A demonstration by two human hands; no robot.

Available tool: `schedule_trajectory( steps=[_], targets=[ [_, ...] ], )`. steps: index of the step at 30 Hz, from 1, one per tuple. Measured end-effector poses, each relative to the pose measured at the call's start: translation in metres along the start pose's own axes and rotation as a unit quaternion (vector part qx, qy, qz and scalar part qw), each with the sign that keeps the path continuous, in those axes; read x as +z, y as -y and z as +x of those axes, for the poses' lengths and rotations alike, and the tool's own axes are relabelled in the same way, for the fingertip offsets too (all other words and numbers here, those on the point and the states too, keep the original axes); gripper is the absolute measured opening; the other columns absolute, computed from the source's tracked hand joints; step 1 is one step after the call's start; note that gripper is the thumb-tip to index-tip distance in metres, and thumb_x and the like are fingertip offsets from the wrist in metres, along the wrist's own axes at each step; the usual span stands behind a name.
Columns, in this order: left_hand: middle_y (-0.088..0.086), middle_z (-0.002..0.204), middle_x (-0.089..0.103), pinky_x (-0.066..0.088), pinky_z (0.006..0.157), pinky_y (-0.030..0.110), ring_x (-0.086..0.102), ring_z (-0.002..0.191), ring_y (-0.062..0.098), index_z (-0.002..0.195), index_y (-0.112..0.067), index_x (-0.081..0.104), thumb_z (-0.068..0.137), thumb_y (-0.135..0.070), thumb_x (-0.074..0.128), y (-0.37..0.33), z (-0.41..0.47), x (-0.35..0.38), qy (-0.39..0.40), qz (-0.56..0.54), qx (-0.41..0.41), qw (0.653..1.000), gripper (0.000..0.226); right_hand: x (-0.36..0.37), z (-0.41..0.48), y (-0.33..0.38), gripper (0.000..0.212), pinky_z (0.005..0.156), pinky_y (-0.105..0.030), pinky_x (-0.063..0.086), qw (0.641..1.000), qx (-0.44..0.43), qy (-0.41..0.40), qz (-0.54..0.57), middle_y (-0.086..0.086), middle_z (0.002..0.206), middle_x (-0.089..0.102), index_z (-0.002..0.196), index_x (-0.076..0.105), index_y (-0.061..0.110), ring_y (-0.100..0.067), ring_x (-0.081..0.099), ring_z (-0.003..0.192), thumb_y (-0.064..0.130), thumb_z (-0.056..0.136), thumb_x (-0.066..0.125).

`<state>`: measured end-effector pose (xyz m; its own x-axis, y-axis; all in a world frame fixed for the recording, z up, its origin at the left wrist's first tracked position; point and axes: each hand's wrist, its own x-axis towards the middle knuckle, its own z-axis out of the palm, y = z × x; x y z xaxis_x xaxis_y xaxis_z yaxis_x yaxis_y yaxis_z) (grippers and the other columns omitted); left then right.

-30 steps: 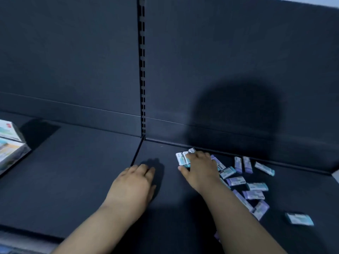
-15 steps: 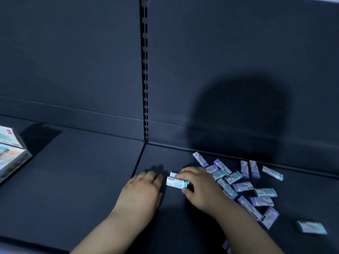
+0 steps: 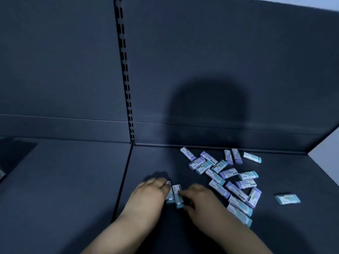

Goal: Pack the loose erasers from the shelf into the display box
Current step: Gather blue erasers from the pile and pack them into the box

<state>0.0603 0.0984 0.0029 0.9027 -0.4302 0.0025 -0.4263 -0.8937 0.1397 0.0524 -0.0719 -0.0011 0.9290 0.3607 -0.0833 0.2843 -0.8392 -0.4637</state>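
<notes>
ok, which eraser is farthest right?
The teal-ended eraser lying alone, flat on the shelf. A clear gap separates it from the pile; every other eraser lies further left.

**Bare hands and forearms in dim, bluish light**

The person shows only as two arms at the near edge of the view, one left of centre and one right. The left hand [image 3: 146,197] and the right hand [image 3: 200,200] are bare. So are the left forearm [image 3: 117,233] and the right forearm [image 3: 234,233], uncovered from the wrists back to the frame edge. Both hands are broad and rounded across the back, with short, full fingers and soft knuckles. The forearms are smooth and thick, widening steadily toward the near edge. Each wrist shows only as a slight narrowing. The dim light flattens the surfaces, and the fingernails are too blurred to make out.
</notes>
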Motion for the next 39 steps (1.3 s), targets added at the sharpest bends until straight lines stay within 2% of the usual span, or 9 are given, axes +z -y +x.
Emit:
schedule_trajectory(
  steps=[3,7,11,19,23,28,32,34,39],
  targets=[
    [-0.007,0.156,0.016,0.014,0.111,0.022,0.018,0.141,0.012,0.148,-0.026,0.02,0.1,-0.02,0.032,0.002,-0.003,0.008,-0.016,-0.027,-0.013,0.999,0.05,-0.003,0.0,-0.002,0.046,0.099,-0.011,0.028,1.0,-0.004,-0.028,-0.006,0.011,0.128,0.048,0.13,0.052,0.028,-0.008,0.043,0.12,0.015,0.086,0.058],
    [-0.011,0.155,0.016,0.014,0.11,0.021,0.018,0.14,0.008,0.147,-0.029,0.021,0.098,-0.041,0.035,0.001,-0.007,0.01,-0.017,-0.057,-0.024,0.998,0.052,-0.005,0.004,-0.005,0.058,0.114,-0.025,0.018,0.999,-0.035,0.0,-0.028,0.017,0.149,0.028,0.14,0.036,0.032,-0.006,0.023,0.137,0.023,0.087,0.058],
    [-0.016,0.155,0.014,0.014,0.11,0.024,0.016,0.141,0.005,0.146,-0.033,0.021,0.098,-0.041,0.036,0.007,-0.008,0.01,-0.006,-0.06,-0.02,0.998,0.051,-0.001,0.002,-0.006,0.056,0.113,-0.028,0.021,0.999,-0.02,-0.001,-0.047,0.017,0.148,0.03,0.14,0.036,0.032,-0.005,0.024,0.136,0.035,0.088,0.056],
    [-0.018,0.151,0.018,0.018,0.107,0.023,0.02,0.138,0.009,0.144,-0.041,0.021,0.092,-0.013,0.04,0.022,-0.014,0.003,0.022,-0.068,-0.043,0.997,0.062,0.0,-0.011,-0.005,0.038,0.098,-0.025,0.033,0.992,0.007,-0.086,-0.09,0.007,0.122,0.052,0.122,0.054,0.029,-0.014,0.042,0.116,0.043,0.087,0.056],
    [-0.013,0.143,0.035,0.028,0.104,0.025,0.034,0.129,0.012,0.142,-0.032,0.034,0.097,-0.028,0.038,0.023,-0.012,0.006,-0.001,-0.083,-0.066,0.994,0.045,0.0,-0.011,-0.005,0.026,0.091,-0.021,0.034,0.992,0.002,-0.109,-0.071,0.008,0.113,0.053,0.109,0.059,0.024,-0.013,0.044,0.109,0.036,0.087,0.057],
    [-0.009,0.139,0.04,0.031,0.103,0.026,0.037,0.127,0.015,0.14,-0.027,0.038,0.096,-0.039,0.042,0.019,-0.01,0.006,0.013,-0.047,-0.067,0.997,0.046,0.0,-0.013,-0.003,0.024,0.09,-0.022,0.034,0.994,-0.004,-0.092,-0.062,0.006,0.116,0.057,0.114,0.056,0.023,-0.013,0.045,0.11,0.026,0.09,0.053],
    [-0.005,0.124,0.05,0.031,0.096,0.027,0.045,0.118,0.016,0.123,-0.026,0.052,0.093,-0.05,0.042,0.013,-0.012,-0.006,0.041,0.028,-0.061,0.997,0.04,0.0,-0.018,-0.001,0.032,0.088,-0.027,0.038,0.993,0.022,-0.073,-0.087,0.005,0.111,0.057,0.113,0.053,0.025,-0.016,0.046,0.107,0.041,0.086,0.056],
    [-0.007,0.119,0.052,0.031,0.092,0.025,0.047,0.115,0.015,0.116,-0.028,0.056,0.096,-0.043,0.041,0.013,-0.013,-0.011,0.015,0.03,-0.049,0.998,0.029,-0.002,-0.021,0.001,0.037,0.086,-0.029,0.04,0.995,0.032,-0.064,-0.073,0.006,0.104,0.058,0.111,0.053,0.025,-0.016,0.049,0.102,0.046,0.082,0.061],
    [-0.021,0.15,0.023,0.02,0.104,0.022,0.019,0.138,0.005,0.143,-0.04,0.026,0.094,-0.016,0.043,0.02,-0.016,-0.008,0.039,0.021,0.012,0.999,0.057,-0.006,-0.026,0.004,0.042,0.09,-0.028,0.04,0.997,0.034,-0.058,-0.043,0.011,0.093,0.051,0.12,0.05,0.03,-0.013,0.05,0.102,0.045,0.082,0.062]
  ],
)
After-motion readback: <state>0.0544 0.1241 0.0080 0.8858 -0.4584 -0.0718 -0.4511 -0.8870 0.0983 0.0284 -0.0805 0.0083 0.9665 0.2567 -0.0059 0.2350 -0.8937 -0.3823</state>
